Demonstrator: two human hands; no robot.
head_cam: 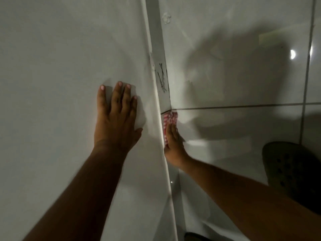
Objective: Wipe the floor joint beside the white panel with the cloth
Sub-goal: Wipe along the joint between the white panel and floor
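Observation:
A large white panel point(60, 66) fills the left half of the view, its edge running down the middle. My left hand point(115, 117) lies flat on the panel with fingers spread, holding nothing. Right of the edge, my right hand point(173, 145) presses a red-and-white checked cloth point(169, 119) onto the glossy floor tile, tight against the panel's edge. The cloth's far end touches the grey grout joint point(243, 106) where it meets the panel. Part of the cloth is hidden under my fingers.
Glossy white floor tiles point(225, 49) spread to the right, with a second grout line point(308, 54) crossing near the right side. A grey strip with black scribbles point(162, 79) runs along the panel's edge. A dark perforated shoe point(291, 173) sits at the lower right.

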